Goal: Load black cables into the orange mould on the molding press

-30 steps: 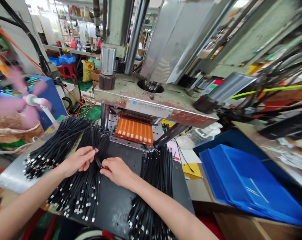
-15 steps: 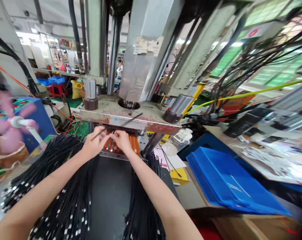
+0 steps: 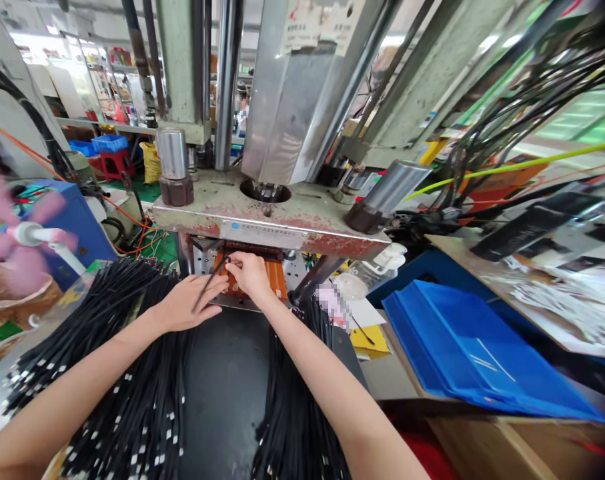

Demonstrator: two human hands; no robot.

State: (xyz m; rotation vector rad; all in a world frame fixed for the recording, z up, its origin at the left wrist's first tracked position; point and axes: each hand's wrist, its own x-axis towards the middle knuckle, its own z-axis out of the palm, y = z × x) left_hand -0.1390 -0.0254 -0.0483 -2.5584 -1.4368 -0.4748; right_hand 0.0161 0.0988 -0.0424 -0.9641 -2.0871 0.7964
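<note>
My left hand (image 3: 189, 305) is stretched out flat at the front of the press, fingers extended and thumb apart. A thin black cable (image 3: 208, 285) slants across its fingers towards my right hand (image 3: 249, 272). The right hand's thumb and fingertips are pinched together near the cable's upper end, over an orange slotted block (image 3: 275, 275) inside the press. What lies right between the right fingertips is mostly hidden. Bundles of black cables with pale ends lie under my left forearm (image 3: 127, 393) and beside my right forearm (image 3: 295, 400).
The press's metal crossplate (image 3: 312, 223) spans just above my hands, with steel posts rising from it. A dark board (image 3: 227, 387) lies between the bundles. A pink fan (image 3: 29, 233) is at left. Blue plastic trays (image 3: 452, 353) and a clear bottle (image 3: 377, 270) stand at right.
My left hand has opened from a pinch and moved down, its fingers now straight. The right hand stays near the orange block. The dark strip over the crossplate no longer shows there; the view has shifted slightly.
</note>
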